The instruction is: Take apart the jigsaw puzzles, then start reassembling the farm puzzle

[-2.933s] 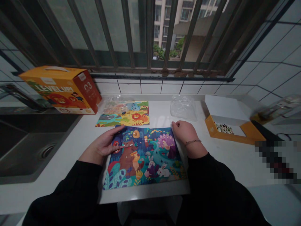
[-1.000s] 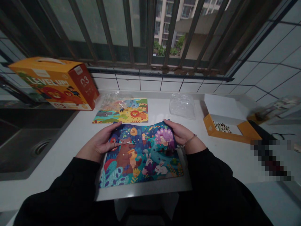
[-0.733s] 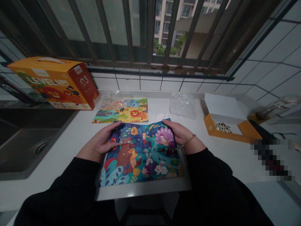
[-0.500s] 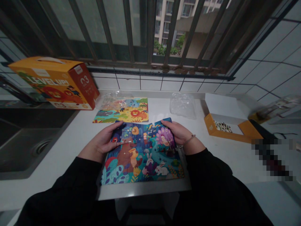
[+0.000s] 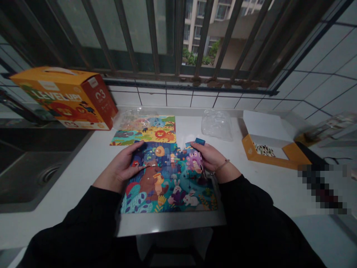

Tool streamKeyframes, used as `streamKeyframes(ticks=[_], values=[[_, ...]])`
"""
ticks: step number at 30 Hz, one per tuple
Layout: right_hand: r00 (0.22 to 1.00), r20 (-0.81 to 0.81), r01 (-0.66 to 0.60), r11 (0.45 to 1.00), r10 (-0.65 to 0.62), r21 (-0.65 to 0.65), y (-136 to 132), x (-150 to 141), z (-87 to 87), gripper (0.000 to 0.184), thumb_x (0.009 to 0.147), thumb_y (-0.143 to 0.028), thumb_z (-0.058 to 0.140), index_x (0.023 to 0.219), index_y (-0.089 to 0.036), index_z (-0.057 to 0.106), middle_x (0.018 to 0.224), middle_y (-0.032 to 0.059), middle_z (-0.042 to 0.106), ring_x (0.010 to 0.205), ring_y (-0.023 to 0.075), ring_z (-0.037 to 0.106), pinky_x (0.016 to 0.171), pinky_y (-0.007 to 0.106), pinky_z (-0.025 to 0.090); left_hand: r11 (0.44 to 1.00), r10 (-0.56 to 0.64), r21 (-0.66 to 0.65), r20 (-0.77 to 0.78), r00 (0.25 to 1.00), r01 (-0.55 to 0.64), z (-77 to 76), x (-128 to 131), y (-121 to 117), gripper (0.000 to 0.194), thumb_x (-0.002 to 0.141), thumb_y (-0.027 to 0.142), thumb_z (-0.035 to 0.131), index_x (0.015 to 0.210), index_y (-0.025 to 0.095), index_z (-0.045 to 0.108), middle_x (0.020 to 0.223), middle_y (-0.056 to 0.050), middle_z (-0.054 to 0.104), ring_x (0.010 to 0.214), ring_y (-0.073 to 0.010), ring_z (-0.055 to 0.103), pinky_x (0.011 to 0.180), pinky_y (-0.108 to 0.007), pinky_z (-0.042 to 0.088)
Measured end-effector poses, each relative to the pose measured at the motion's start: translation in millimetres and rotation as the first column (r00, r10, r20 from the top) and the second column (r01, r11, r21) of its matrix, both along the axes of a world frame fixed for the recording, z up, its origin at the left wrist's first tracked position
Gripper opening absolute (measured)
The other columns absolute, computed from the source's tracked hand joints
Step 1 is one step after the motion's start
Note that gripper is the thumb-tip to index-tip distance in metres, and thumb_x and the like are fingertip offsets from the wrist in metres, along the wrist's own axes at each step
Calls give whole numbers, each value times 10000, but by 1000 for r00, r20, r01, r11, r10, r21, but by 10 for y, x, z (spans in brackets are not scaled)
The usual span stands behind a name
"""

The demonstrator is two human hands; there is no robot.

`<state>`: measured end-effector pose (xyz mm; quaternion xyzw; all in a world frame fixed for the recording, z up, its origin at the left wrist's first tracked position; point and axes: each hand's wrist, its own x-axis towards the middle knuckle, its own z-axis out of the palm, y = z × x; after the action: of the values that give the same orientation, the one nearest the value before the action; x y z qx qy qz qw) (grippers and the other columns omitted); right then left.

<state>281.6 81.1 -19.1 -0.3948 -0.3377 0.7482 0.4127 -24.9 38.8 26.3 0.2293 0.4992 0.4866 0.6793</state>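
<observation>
A jigsaw puzzle (image 5: 167, 186) with a dark forest picture of a bear, rabbits and a peacock lies at the counter's front edge. Its far part is bent up between my hands, and the far right portion is coming apart. My left hand (image 5: 124, 167) is closed on the far left part, thumb on top. On the other side my right hand (image 5: 210, 154) grips the far right part near the peacock, with a small blue piece (image 5: 200, 141) sticking up by the fingers. The fingers under the puzzle are hidden. Behind it lies a yellow lion picture (image 5: 147, 134).
An orange handled box (image 5: 69, 100) stands at the back left beside the dark sink (image 5: 41, 175). Crumpled clear plastic (image 5: 216, 124) lies near the tiled wall. At right is an opened orange box (image 5: 267, 150) with puzzle pieces inside; a glass bottle stands beyond it.
The puzzle's far right corner has broken up: a gap has widened at its far edge and a blue piece now sticks up apart. Both hands keep nearly the same place.
</observation>
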Motion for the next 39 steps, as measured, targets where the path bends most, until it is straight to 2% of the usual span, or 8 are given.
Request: streamKeyframes(ticks=[3, 8, 15, 21, 24, 28, 35, 39], values=[[999, -2, 54, 998, -54, 29, 5, -22, -6, 248, 846, -345, 897, 1001, -190, 780, 855, 54, 824, 739, 207, 767, 802, 359, 654, 996, -14, -89, 70, 997, 20, 64, 42, -12, 198, 892, 275, 775, 1080, 213, 754, 1016, -105, 854, 894, -346, 845, 633, -387, 725], [993, 67, 91, 993, -95, 70, -8, -96, -22, 303, 817, -428, 917, 979, -217, 772, 828, 39, 806, 741, 212, 745, 776, 353, 628, 997, -13, -79, 74, 997, 19, 55, 104, -10, 146, 939, 254, 722, 1076, 211, 749, 944, -71, 849, 774, -284, 838, 610, -347, 713], [949, 311, -17, 977, -51, 212, -14, -47, -38, 347, 894, -587, 812, 936, -249, 743, 842, 14, 781, 823, 228, 716, 785, 347, 584, 999, -14, -51, -34, 999, 12, -87, 162, 21, 198, 872, 218, 826, 1054, 158, 777, 993, -119, 859, 745, -260, 832, 619, -309, 705], [842, 531, -117, 931, -91, 345, 28, 86, -43, 242, 864, -466, 833, 943, -243, 781, 871, 18, 778, 853, 220, 686, 780, 319, 544, 999, 3, 43, -124, 992, 3, -176, 180, -3, 318, 801, 141, 852, 1110, 120, 783, 1018, -166, 859, 828, -309, 849, 742, -387, 724], [852, 516, -106, 935, -91, 340, 31, 89, -45, 254, 814, -408, 855, 1000, -243, 798, 893, 12, 772, 832, 201, 672, 765, 313, 535, 995, 3, 97, -122, 992, 9, -187, 187, -15, 382, 769, 112, 861, 1142, 129, 778, 1048, -159, 860, 854, -312, 850, 765, -396, 725], [900, 411, 16, 953, -145, 302, 16, 51, -20, 286, 761, -370, 883, 992, -226, 793, 874, 11, 770, 791, 187, 666, 753, 320, 533, 990, 43, 139, -115, 992, -27, -161, 198, -23, 416, 775, 80, 840, 1181, 120, 763, 1058, -151, 860, 833, -293, 848, 776, -397, 729], [962, 199, 137, 961, -187, 238, -18, -34, 51, 374, 730, -432, 940, 982, -204, 785, 850, 4, 766, 774, 173, 674, 780, 323, 558, 986, 80, 153, -71, 994, -68, 37, 257, -89, 410, 829, 79, 816, 1228, 157, 765, 1080, -118, 864, 872, -285, 852, 748, -350, 731], [968, 114, 200, 960, -225, 193, 15, -54, 7, 412, 720, -472, 946, 983, -218, 758, 864, -7, 759, 762, 166, 671, 769, 315, 573, 986, 77, 151, -60, 995, -67, 48, 281, -102, 373, 847, 88, 797, 1212, 155, 766, 1123, -113, 859, 914, -284, 853, 803, -360, 732]])
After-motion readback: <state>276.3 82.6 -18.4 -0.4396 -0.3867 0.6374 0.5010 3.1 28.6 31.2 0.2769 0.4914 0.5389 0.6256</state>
